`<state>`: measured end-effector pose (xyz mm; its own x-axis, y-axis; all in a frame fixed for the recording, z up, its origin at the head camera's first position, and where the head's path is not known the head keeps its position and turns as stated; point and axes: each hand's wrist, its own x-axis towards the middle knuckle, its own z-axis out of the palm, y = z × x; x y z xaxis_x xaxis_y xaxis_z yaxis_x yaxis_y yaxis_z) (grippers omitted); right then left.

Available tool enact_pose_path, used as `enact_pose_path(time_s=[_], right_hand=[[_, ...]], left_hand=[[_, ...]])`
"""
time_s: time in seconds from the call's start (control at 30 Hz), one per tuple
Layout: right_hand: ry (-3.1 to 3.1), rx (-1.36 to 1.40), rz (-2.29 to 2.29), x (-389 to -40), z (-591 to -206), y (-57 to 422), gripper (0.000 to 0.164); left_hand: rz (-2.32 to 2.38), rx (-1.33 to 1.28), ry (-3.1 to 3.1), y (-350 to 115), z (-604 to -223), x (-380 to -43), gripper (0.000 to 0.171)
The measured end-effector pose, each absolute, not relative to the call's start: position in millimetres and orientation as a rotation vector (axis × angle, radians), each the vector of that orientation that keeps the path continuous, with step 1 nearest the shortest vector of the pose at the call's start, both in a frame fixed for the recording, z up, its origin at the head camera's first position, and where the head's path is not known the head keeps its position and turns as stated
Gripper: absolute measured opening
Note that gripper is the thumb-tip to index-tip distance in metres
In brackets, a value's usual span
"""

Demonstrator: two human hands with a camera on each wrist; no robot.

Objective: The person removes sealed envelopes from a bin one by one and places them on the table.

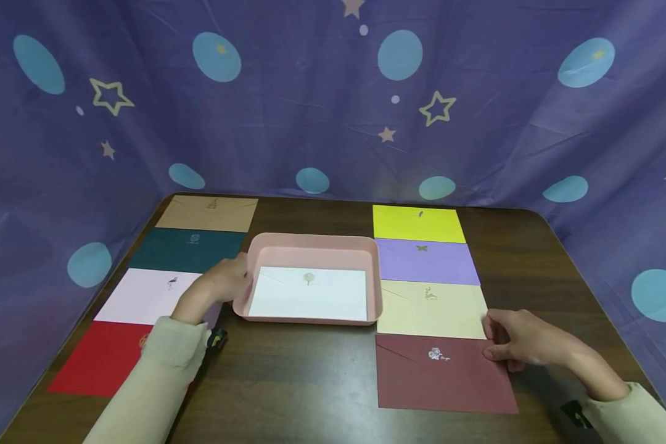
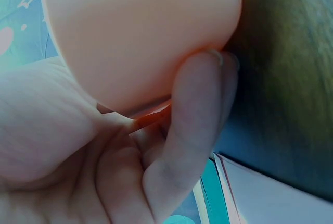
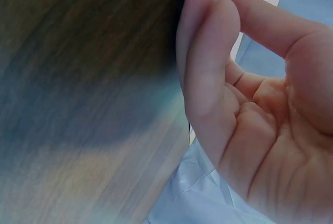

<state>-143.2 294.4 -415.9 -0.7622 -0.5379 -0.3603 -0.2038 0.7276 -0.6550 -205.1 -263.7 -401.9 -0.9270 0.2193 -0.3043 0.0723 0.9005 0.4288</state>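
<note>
My left hand grips the left wall of a pink tray, its fingers curled round the outside and under the rim in the left wrist view. Inside the tray lies a white envelope with a small gold tree print. At the right, my right hand pinches the right edge of a maroon envelope between thumb and fingers, near its upper corner. A silvery flower print marks that envelope. Just above it lies a cream envelope with a gold deer, its lower right corner beside my fingertips.
Above the cream envelope lie a purple envelope and a yellow envelope. The left column holds a tan envelope, a dark green envelope, a pale pink envelope and a red envelope. A patterned purple curtain surrounds the wooden table.
</note>
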Motion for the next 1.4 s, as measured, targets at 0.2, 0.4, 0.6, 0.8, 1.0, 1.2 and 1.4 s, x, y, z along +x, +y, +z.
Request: enact_pose_path(time_s=[0.2,0.4,0.6,0.8,1.0,1.2,1.4], right_hand=[[2.381,-0.558,-0.827,-142.2,-414.9,295.1,0.029],[2.372,-0.568,-0.831,-142.2,-414.2,296.4,0.03],[2.364,-0.561,-0.837,-142.2,-413.8,296.7,0.03],[2.366,-0.551,-0.842,-141.5,-412.8,296.5,0.031],[2.373,-0.555,-0.851,-141.8,-413.7,296.4,0.031],[2.404,-0.535,-0.835,-142.1,-414.6,295.1,0.032],[2.43,-0.518,-0.798,-141.7,-415.4,293.3,0.031]], left_hand=[[0.616,0.218,2.712,-261.8,-400.7,-204.7,0.046],[0.614,0.227,2.719,-261.8,-400.2,-203.9,0.045],[0.602,0.233,2.724,-262.0,-399.8,-204.0,0.045],[0.598,0.223,2.718,-262.0,-400.5,-204.8,0.046],[0.596,0.216,2.708,-261.6,-400.1,-204.5,0.047],[0.585,0.222,2.717,-261.5,-399.2,-204.4,0.046],[0.58,0.231,2.72,-262.2,-401.0,-205.3,0.046]])
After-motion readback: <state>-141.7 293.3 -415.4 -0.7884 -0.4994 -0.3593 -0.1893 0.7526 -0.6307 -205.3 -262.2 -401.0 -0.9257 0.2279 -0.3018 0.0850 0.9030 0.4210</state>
